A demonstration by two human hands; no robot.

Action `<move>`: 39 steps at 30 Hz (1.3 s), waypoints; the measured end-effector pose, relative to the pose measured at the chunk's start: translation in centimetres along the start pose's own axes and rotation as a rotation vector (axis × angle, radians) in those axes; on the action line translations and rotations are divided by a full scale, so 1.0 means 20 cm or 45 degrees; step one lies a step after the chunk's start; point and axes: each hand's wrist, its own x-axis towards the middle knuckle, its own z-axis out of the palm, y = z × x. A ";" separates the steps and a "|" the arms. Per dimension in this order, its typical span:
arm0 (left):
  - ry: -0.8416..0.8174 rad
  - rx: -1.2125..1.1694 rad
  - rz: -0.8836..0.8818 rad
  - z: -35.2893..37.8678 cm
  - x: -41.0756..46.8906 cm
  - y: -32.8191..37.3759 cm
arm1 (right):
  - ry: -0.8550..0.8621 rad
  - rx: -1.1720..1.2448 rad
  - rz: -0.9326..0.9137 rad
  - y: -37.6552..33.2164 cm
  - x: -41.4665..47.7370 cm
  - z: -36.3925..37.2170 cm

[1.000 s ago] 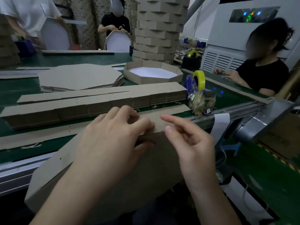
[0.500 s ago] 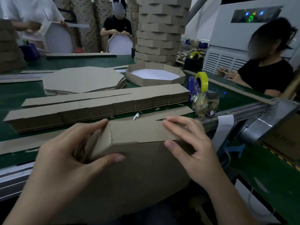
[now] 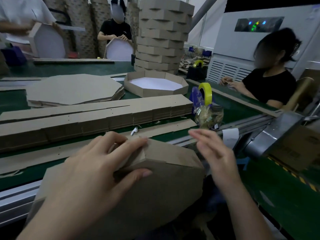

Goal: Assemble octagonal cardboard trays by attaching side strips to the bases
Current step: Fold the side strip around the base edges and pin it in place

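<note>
An octagonal cardboard tray (image 3: 155,193) stands tilted against the table edge, its brown underside toward me. A side strip (image 3: 171,155) is folded along its upper edge. My left hand (image 3: 97,170) grips a corner of that strip, fingers over the top and thumb on the base. My right hand (image 3: 214,153) hovers just right of the tray with fingers loosely spread, blurred, holding nothing. A stack of flat side strips (image 3: 97,116) lies across the table behind. A pile of octagonal bases (image 3: 72,89) sits further back, and a finished tray (image 3: 155,85) with a white inside beside it.
A white earbud (image 3: 134,131) lies on a loose strip (image 3: 164,126). A yellow tape roll (image 3: 206,93) and a plastic bag (image 3: 207,116) stand at the right. A tall stack of trays (image 3: 162,35) rises at the back. Other people work around the table.
The tray has turned, bringing a new corner under my left hand. My right hand has let go of the strip and lifted off to the right.
</note>
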 end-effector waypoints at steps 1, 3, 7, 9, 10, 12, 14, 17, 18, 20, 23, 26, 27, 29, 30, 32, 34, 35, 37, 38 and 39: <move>-0.012 0.017 0.009 0.00 0.01 0.00 | 0.075 -0.010 0.051 0.02 0.08 -0.04; -0.029 0.028 0.022 0.01 0.03 0.01 | 0.251 -0.098 0.151 0.08 0.27 -0.12; -0.054 0.033 0.015 0.03 0.05 0.00 | 0.560 -0.422 0.431 0.22 0.65 -0.31; -0.051 0.028 0.011 0.04 0.05 -0.01 | 0.506 -0.548 0.661 0.29 0.77 -0.36; -0.050 0.019 0.007 0.04 0.05 -0.01 | 0.465 -0.534 0.760 0.31 0.81 -0.37; -0.049 0.010 0.005 0.05 0.05 -0.01 | 0.431 -0.358 0.891 0.33 0.84 -0.38; -0.042 0.008 0.011 0.05 0.05 -0.02 | 0.437 -0.179 0.964 0.34 0.86 -0.39; -0.030 0.019 0.022 0.06 0.06 -0.02 | 0.395 0.015 1.029 0.38 0.88 -0.43; -0.031 0.021 0.020 0.06 0.06 -0.02 | 0.419 0.109 1.047 0.39 0.88 -0.43; -0.035 0.031 0.014 0.06 0.06 -0.01 | 0.502 0.272 1.052 0.39 0.88 -0.42; -0.049 0.038 0.017 0.06 0.06 -0.01 | 0.608 0.424 1.054 0.38 0.89 -0.40; -0.050 0.043 0.020 0.06 0.07 -0.01 | 0.704 0.462 0.998 0.36 0.88 -0.38; -0.051 0.043 0.015 0.06 0.07 -0.01 | 0.745 0.488 0.923 0.35 0.85 -0.35; -0.043 0.038 0.002 0.06 0.06 -0.01 | 0.808 0.588 0.731 0.35 0.77 -0.31; -0.034 0.038 0.000 0.06 0.06 -0.01 | 0.816 0.636 0.636 0.36 0.73 -0.29; -0.031 0.045 -0.002 0.06 0.06 -0.01 | 0.787 0.723 0.475 0.39 0.67 -0.29; -0.036 0.041 -0.006 0.06 0.06 -0.01 | 0.761 0.733 0.364 0.41 0.62 -0.29; -0.038 0.038 -0.010 0.06 0.06 -0.01 | 0.762 0.698 0.333 0.42 0.61 -0.28; -0.046 0.029 -0.019 0.06 0.07 0.00 | 0.773 0.491 0.340 0.44 0.58 -0.27; -0.048 0.023 -0.025 0.06 0.07 0.00 | 0.766 0.302 0.377 0.45 0.57 -0.27; -0.050 0.019 -0.030 0.05 0.07 0.00 | 0.747 0.065 0.431 0.47 0.56 -0.28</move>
